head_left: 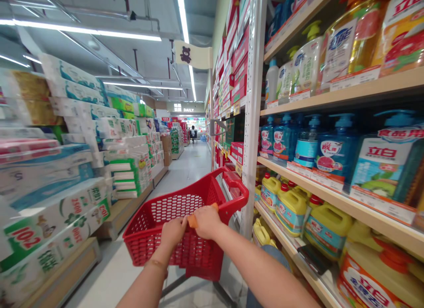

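Note:
A red plastic shopping cart (172, 206) with a perforated basket stands tilted before me in the aisle. My left hand (172, 232) is closed over its near rim; a thin bracelet circles that wrist. Just to the right, my right hand (207, 222) is closed on an orange cloth (192, 221), which pokes out between the two hands and past the knuckles. Both hands rest against the basket's near side, with most fingertips hidden. The cart's raised red handle (240, 193) curves up beyond my right hand, untouched.
Shelves (338, 93) of pump bottles and yellow jugs (291, 211) line the right. A flat black object (314, 257) lies on a lower shelf. Stacked tissue packs (62, 219) crowd the left. Between them the tiled aisle (188, 157) runs back to a distant person (193, 132).

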A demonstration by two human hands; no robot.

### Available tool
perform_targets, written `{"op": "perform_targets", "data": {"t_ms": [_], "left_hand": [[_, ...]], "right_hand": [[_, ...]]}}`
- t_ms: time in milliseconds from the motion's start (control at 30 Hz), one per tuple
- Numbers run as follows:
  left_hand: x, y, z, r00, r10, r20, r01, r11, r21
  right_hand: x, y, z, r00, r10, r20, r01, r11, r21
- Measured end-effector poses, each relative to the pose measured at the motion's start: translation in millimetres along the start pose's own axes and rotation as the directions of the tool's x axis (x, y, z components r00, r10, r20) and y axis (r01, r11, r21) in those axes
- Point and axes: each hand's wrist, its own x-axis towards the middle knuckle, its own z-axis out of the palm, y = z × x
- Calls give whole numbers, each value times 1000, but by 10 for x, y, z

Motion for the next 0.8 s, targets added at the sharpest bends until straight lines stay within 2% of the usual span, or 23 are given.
{"op": "perform_targets", "data": {"t_ms": [100,167,300,400,467,533,600,667,800], "left_hand": [[-53,-107,-9,998,-66,-17,67,997,44],[-85,-88,22,995,-92,-25,94,993,71],[-128,32,91,998,-54,23,51,994,95],[-181,-49,65,997,-34,71,27,994,105],[-236,-193,17,993,-84,88,72,990,124],[-294,-330,-22,985,-143,97,128,981,144],[-342,-395,-27,977,-187,100,169,972,160],[-375,-385,4,974,-208,94,189,967,173],[-438,-398,107,981,-168,93,153,976,156]], "right_hand": [[52,127,-3,987,158,18,-157,987,-23],[83,102,60,972,235,-2,-235,972,-30],[91,-139,321,990,130,-50,-126,989,75],[45,-142,451,997,50,-53,-42,990,137],[9,-19,486,994,80,-70,-68,985,158],[-15,95,524,978,168,-125,-148,976,160],[-23,103,594,958,227,-177,-198,965,170],[-18,-8,687,966,185,-183,-147,968,203],[4,-237,803,991,-36,-129,74,951,300]]}}
